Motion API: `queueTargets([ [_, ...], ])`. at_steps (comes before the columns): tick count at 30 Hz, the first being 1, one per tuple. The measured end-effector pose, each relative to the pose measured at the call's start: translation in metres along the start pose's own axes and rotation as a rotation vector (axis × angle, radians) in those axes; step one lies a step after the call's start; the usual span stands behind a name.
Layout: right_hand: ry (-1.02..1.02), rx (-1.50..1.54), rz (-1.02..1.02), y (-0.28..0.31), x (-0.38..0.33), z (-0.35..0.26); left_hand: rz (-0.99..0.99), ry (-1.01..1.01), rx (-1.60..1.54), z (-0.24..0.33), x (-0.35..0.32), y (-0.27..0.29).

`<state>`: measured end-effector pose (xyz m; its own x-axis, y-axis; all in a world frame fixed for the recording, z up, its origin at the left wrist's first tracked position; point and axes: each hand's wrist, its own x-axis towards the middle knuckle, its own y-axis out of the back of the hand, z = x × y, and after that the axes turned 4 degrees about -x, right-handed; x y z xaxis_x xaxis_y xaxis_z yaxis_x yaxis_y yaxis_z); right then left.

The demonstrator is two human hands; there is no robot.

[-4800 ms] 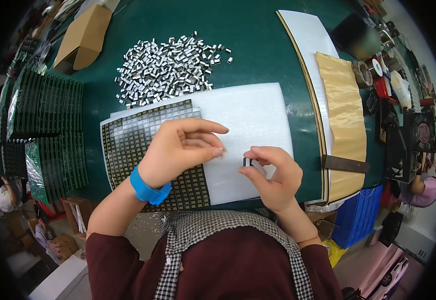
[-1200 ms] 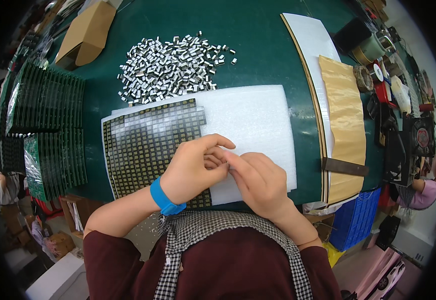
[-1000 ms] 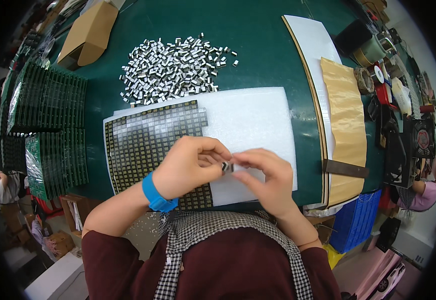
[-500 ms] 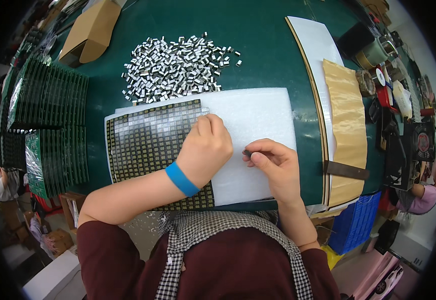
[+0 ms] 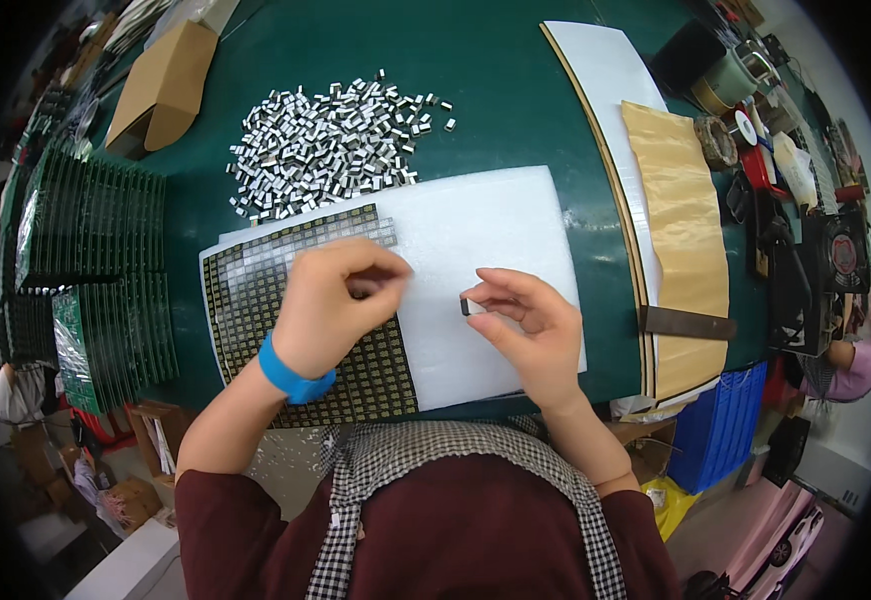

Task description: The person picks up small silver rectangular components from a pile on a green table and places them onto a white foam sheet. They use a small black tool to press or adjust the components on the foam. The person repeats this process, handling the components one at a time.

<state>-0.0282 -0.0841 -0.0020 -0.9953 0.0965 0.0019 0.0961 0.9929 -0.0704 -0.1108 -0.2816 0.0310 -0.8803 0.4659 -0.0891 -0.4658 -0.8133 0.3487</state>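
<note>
My right hand [image 5: 546, 340] pinches a small block [image 5: 469, 307] with dark and pale faces between thumb and fingertips, above the white foam sheet [image 5: 486, 235]. To its left, my left hand [image 5: 341, 300], with a blue band on the wrist, has its thumb and forefinger drawn together. Its fingertips are slightly blurred, and whatever they may hold is too small to make out. Beneath that hand lies a black sheet [image 5: 246, 300] with rows of small gold-marked squares, resting on the foam. Part of the sheet is hidden by my left hand and forearm.
Beyond the foam lies a pile of small silver-and-black blocks [image 5: 321, 145]. Stacked green circuit boards [image 5: 106, 220] stand at the left, below an open cardboard box [image 5: 168, 85]. On the right are brown paper [image 5: 686, 250], a dark flat bar [image 5: 686, 323] and a blue crate [image 5: 721, 425].
My left hand has moved left and nearer me, away from the sheet's upper right corner. The right hand has shifted slightly left, and its block now shows a pale face.
</note>
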Motion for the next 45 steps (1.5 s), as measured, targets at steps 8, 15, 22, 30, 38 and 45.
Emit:
queueTargets([
  [8,0.464,-0.447,0.023,-0.005,-0.004,-0.009,-0.171,0.438,-0.926,-0.002,-0.025,-0.019],
  [15,0.448,-0.440,0.009,-0.007,-0.006,-0.011,-0.183,0.423,-0.984,-0.004,-0.027,-0.024],
  [22,0.455,-0.466,0.006,-0.008,-0.008,-0.012,-0.153,0.385,-0.884,-0.005,-0.028,-0.025],
  [30,0.746,-0.794,-0.093,-0.010,-0.006,-0.008,-0.089,0.236,-0.343,0.016,-0.031,-0.027],
  [38,0.144,-0.284,0.042,-0.009,-0.002,-0.001,0.030,0.099,0.061,0.012,0.001,0.000],
  [45,-0.039,0.043,0.022,0.003,0.005,0.008,-0.071,-0.209,0.997,0.004,0.019,-0.012],
])
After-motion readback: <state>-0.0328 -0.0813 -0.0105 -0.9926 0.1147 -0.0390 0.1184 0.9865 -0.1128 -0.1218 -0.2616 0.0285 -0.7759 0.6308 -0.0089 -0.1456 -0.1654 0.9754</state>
